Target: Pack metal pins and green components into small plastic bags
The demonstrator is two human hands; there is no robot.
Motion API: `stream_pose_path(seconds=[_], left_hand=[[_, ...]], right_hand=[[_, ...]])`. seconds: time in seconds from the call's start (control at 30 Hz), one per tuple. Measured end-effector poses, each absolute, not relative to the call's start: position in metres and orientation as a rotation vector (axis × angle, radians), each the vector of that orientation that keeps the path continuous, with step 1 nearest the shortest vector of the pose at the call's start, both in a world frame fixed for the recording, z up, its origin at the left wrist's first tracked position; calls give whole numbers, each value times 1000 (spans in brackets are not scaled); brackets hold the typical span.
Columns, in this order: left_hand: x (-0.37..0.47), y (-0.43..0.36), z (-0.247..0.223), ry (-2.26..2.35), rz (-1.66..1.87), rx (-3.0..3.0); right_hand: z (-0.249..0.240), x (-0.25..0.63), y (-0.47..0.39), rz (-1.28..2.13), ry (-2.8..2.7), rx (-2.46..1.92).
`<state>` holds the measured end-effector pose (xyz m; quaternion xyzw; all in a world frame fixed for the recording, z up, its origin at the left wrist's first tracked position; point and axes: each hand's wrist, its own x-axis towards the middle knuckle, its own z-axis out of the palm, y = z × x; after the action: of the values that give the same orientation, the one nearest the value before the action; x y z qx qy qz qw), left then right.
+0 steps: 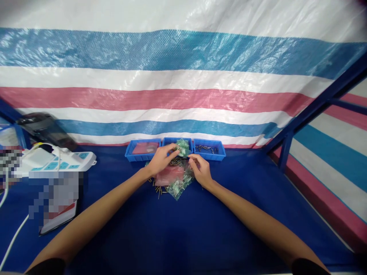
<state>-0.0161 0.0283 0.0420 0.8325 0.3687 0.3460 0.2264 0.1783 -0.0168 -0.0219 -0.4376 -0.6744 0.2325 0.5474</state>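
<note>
A white, blue and red striped woven-plastic sheet (172, 49) hangs behind the dark blue surface (177, 236). Along its far edge stand three blue plastic trays (210, 156). My right hand (202, 170) curls at the pile's right; I cannot tell whether it holds anything. My left hand (159, 158) pinches a clear green-tinted plastic bag (182, 147) at the middle tray. Nearer lie a flat pink plastic bag (169, 176) and slim metal pins (159, 190).
</note>
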Motion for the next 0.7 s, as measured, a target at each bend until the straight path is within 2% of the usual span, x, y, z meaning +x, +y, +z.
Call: stream_pose_path(seconds=[0.1,0.23,0.37,0.57,0.7], left_hand=[[-16,47,45,1169,1009,2405],[-5,74,47,1215,585,2842],[10,92,48,1298,267,3009],[14,100,49,1250,338,3061],[17,101,50,1290,193,3025]], right_hand=[[-22,178,-16,576,-1567,-1041],[-20,179,-16,552,-1594,-1033],[-18,179,-17,506,-1637,-1035],[-18,179,-18,491,-1680,-1040],[-18,179,-17,467,-1690,-1028]])
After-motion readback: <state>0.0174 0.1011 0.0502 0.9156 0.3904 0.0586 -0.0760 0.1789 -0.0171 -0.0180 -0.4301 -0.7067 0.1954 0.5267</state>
